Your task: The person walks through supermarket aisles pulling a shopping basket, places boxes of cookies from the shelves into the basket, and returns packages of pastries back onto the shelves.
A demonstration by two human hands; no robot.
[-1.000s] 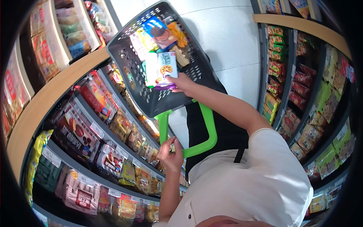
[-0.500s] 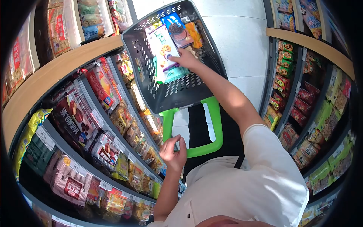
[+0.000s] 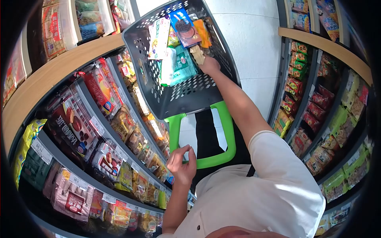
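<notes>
My right hand (image 3: 210, 66) reaches into the dark grey shopping basket (image 3: 158, 107) and grips a small tan packet (image 3: 197, 54) near the right wall. Beside that packet lie a teal pack (image 3: 183, 65) and a blue box (image 3: 185, 28) with a dark round treat pictured on it. A white box (image 3: 159, 37) leans at the left side, and an orange packet (image 3: 203, 33) sits at the right. My left hand (image 3: 181, 162) is curled around the left corner of the basket's green handle (image 3: 227, 135), its fingers bent and partly hidden.
Shelves of packaged snacks flank me. On the left are a dark biscuit pack (image 3: 73, 123), a pink pack (image 3: 74, 196) and a wooden ledge (image 3: 71, 59). Small bags (image 3: 293, 85) fill the right rack, below another wooden ledge (image 3: 317, 39). Pale floor tiles (image 3: 254, 47) show beyond the basket.
My right hand has let go of the white box, which now rests farther left. It has moved right and taken hold of the tan packet. My left hand stays at the handle.
</notes>
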